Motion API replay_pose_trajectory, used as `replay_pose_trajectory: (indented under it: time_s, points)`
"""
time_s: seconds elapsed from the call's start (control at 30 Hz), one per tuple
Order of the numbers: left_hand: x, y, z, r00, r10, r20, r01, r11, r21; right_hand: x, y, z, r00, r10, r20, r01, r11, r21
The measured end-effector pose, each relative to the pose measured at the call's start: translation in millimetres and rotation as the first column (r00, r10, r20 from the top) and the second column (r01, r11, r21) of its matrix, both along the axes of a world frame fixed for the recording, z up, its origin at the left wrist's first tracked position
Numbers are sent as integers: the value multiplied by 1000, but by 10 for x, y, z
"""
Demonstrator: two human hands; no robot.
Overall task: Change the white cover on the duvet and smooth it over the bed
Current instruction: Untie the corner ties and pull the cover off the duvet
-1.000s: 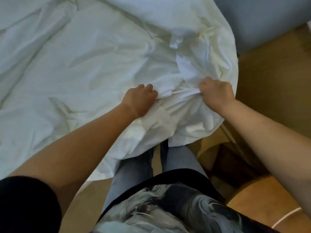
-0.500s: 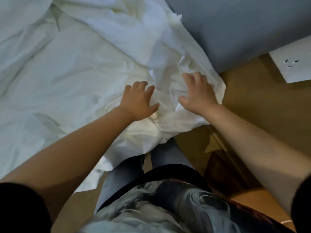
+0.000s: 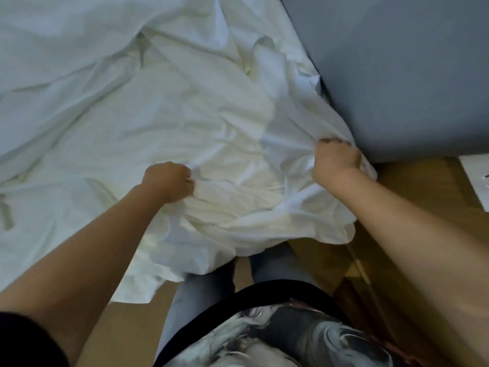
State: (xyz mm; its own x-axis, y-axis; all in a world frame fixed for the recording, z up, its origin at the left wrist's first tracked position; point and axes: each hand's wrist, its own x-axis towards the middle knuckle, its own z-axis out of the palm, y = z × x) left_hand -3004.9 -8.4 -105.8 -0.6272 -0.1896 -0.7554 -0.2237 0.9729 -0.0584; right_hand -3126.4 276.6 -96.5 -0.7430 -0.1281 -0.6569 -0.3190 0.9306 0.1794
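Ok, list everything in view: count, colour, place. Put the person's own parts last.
white cover: one, white, rumpled, spread over the left and centre, its near edge hanging toward the floor.
upright panel: one, grey-blue, upper right, beside the cover; cannot tell whether it is a wall or furniture.
floor: one, tan, right side and bottom.
flat thing: one, white with small dark marks, cut off at the right edge.
dark patch: one, reddish-brown, lower right on the floor; unclear what it is.
left hand: one, grips a fold of the cover, centre.
right hand: one, grips the cover near the panel.
legs: two, grey-blue trousers, bottom centre.
top: one, grey and black print, bottom.
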Motion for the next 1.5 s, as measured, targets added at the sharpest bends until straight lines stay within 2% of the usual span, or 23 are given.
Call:
replay_pose_trajectory:
  time_s: [0.13,0.23,0.4,0.53,0.73,0.83,0.97,1.07,1.13,1.2,1.27,1.3,1.37,1.43,1.5]
  points:
    - [-204,34,30,957,270,-104,-243,945,221,-6,-667,60,993,87,-76,-103,966,-238]
    - [-306,-174,60,888,412,-203,-356,897,263,-63,-1176,60,978,177,-109,-204,919,-336]
    - [-404,-675,28,858,393,-331,-361,919,156,-217,-1855,-35,977,210,-43,-211,911,-354]
    - [-498,-1227,-56,794,413,-447,-433,899,62,-234,-2359,-144,964,264,-35,-258,894,-366]
    - [-540,-1975,-194,785,384,-486,-453,891,-26,-294,-3137,-182,967,254,-5,-233,880,-413]
    - [-759,-2187,-272,773,427,-469,-491,871,-18,-410,-3491,-219,970,233,-75,-241,860,-450]
    - [-1021,-2315,-412,738,530,-418,-578,816,13,-714,-3814,-309,892,310,-329,-433,793,-429]
    - [-1158,-2285,-505,738,523,-426,-552,831,63,-1036,-3994,-404,868,353,-350,-475,796,-375]
    - [-1261,-2300,-556,699,561,-444,-556,816,156,-1247,-4089,-438,859,357,-368,-490,783,-383]
    - [-1343,-2387,-555,630,645,-433,-562,763,320,-1433,-4170,-408,897,252,-362,-422,731,-536]
    - [-1374,-2505,-501,591,660,-464,-497,751,435,-1585,-4279,-317,983,59,-173,-171,632,-756]
    - [-1383,-2575,-450,569,648,-507,-455,761,462,-1660,-4347,-266,997,-17,-79,-57,542,-838]
    - [-1463,-2743,-312,476,635,-608,-416,772,480,-1794,-4475,-148,995,-92,-39,1,400,-916]
    - [-1662,-2946,-175,384,620,-684,-437,775,457,-1909,-4578,-50,987,-163,-15,39,324,-945]
    - [-1907,-3152,-65,393,540,-745,-459,817,349,-2000,-4643,7,968,-241,73,137,259,-956]
